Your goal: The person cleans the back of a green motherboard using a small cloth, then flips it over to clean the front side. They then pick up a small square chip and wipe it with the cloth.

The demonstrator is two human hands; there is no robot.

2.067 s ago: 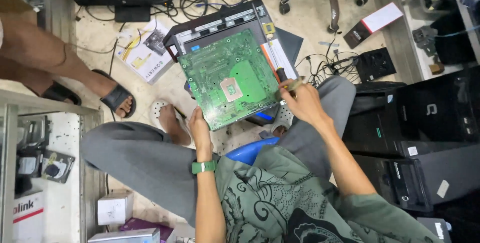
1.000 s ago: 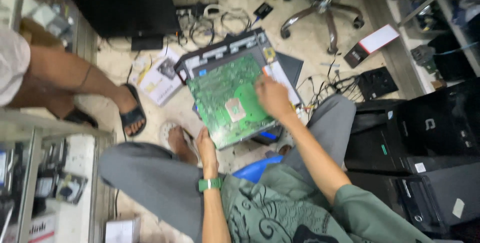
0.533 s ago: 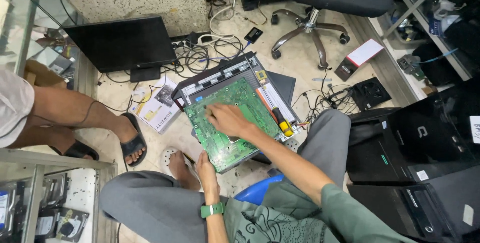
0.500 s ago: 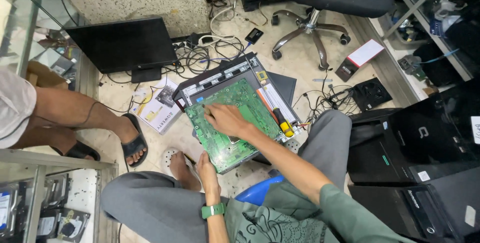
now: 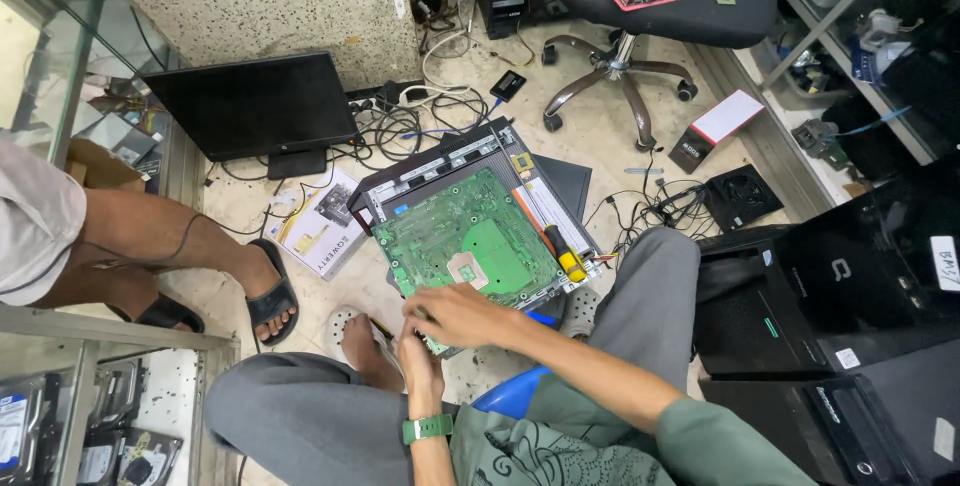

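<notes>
Seated person viewed from above; green motherboard (image 5: 468,246) lies tilted on a dark open computer case (image 5: 440,166) on the floor, between the person's knees and a black monitor (image 5: 250,106); right hand (image 5: 455,314) reaches across from the right, forearm extended and palm down, fingers curled at the board's near edge, whether they grip anything cannot be told; left hand (image 5: 418,361) rises straight up from below, wrist bearing a green watch (image 5: 428,429), fingers closed at the same near edge just under the right hand, the two hands touching or nearly so; what the left fingers hold is hidden; a yellow-handled screwdriver (image 5: 563,252) rests on the case just beside the board's right edge; a booklet (image 5: 315,226) lies on the floor left of the case; another person's sandalled foot (image 5: 270,291) stands nearby at left; an office chair (image 5: 640,6) carrying a second circuit board stands beyond.
</notes>
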